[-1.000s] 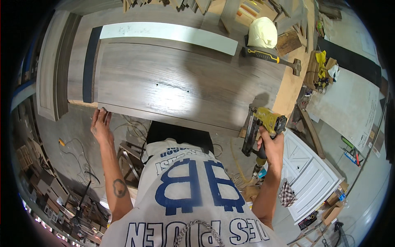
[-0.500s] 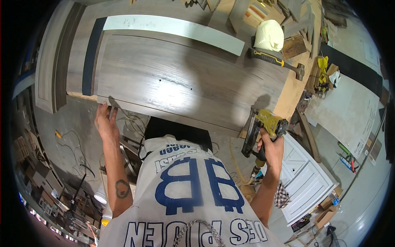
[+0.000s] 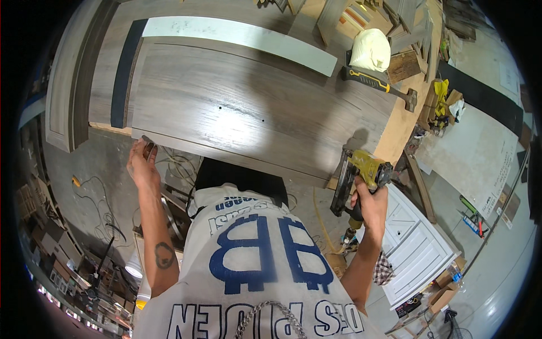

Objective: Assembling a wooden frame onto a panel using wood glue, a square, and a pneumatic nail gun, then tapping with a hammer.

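1. Dk strip (image 3: pixel 126 76) along L end of gray wood-grain panel (image 3: pixel 180 85), panel flat in front of person.
2. L hand (image 3: pixel 143 164) at panel's near L corner, fingers bent; can't tell if pinching edge.
3. White strip (image 3: pixel 240 42) along panel's far side.
4. Yel/blk nail gun (image 3: pixel 366 166) by panel's near R corner.
5. R hand (image 3: pixel 371 206) wrapped round its grip.
6. Hammer (image 3: pixel 370 81) farther back.

I see the person's right hand (image 3: pixel 371 204) holding a nailer (image 3: pixel 368 168) near the right end of a wooden panel (image 3: pixel 186 85). The left hand (image 3: pixel 143 166) is at the near left corner. A white strip (image 3: pixel 237 38) runs along the far side, a dark strip (image 3: pixel 125 79) along the left. A hammer (image 3: pixel 370 80) lies just beside a pale bundle (image 3: pixel 371 50).
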A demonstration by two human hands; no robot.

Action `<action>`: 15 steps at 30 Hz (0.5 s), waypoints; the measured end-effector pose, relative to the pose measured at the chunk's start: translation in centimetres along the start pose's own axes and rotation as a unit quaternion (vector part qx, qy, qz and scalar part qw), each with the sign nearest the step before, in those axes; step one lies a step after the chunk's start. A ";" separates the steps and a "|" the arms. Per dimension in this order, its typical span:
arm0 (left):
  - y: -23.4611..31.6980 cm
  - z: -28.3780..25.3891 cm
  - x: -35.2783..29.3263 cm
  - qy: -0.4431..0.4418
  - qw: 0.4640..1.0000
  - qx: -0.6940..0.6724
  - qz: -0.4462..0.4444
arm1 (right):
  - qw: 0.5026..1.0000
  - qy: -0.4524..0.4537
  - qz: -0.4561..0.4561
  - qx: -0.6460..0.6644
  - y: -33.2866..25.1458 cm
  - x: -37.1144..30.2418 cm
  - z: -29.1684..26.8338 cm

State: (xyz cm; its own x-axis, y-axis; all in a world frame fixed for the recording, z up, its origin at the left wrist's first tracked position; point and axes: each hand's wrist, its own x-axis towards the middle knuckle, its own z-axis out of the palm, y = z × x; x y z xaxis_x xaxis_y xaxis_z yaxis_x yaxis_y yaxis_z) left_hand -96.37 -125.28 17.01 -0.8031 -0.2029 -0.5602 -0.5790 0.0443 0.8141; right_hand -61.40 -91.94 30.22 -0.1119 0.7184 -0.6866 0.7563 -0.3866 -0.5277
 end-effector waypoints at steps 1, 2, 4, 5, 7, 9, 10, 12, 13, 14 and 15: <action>0.0 -0.2 0.3 -0.005 1.000 -0.001 -0.008 | 1.000 0.000 0.000 -0.001 0.0 0.0 0.0; -0.1 -0.4 0.6 -0.005 1.000 -0.002 -0.009 | 1.000 -0.005 -0.009 -0.015 -0.1 0.1 0.0; -0.2 -0.6 1.0 -0.023 0.999 -0.015 -0.024 | 0.999 -0.011 -0.017 -0.031 -0.2 0.1 0.0; -0.2 -0.7 1.1 -0.023 0.999 -0.016 -0.025 | 0.999 -0.009 -0.014 -0.029 -0.3 0.0 0.0; -0.3 -0.8 1.4 -0.014 0.999 -0.023 -0.033 | 1.000 -0.007 -0.011 -0.028 -0.3 0.0 0.0; -0.2 -1.0 1.5 -0.026 0.999 -0.025 -0.036 | 0.999 -0.009 -0.013 -0.036 0.0 0.1 0.0; -0.1 -1.1 1.5 -0.038 0.998 -0.028 -0.037 | 0.999 -0.010 -0.014 -0.038 0.1 0.1 0.0; 0.0 -1.0 1.6 -0.039 0.998 -0.029 -0.039 | 1.000 0.002 -0.018 -0.016 0.1 0.0 0.3; -0.1 -1.0 1.6 -0.041 0.998 -0.030 -0.042 | 1.000 0.001 -0.019 -0.018 0.1 -0.1 0.3; -0.1 -1.0 1.7 -0.039 0.998 -0.031 -0.043 | 1.000 0.007 -0.019 -0.014 0.0 -0.1 0.4; -0.2 -1.1 1.9 -0.041 0.998 -0.033 -0.043 | 1.000 0.012 -0.018 -0.010 0.0 -0.2 0.5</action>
State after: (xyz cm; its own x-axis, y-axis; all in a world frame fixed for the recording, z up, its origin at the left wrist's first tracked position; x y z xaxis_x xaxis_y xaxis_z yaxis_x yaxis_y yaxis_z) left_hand -97.66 -126.72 15.96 -0.7610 -0.1226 -0.6371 -0.6381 -0.0357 0.7691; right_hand -61.73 -92.34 30.13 -0.1243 0.7457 -0.6545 0.7645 -0.3486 -0.5423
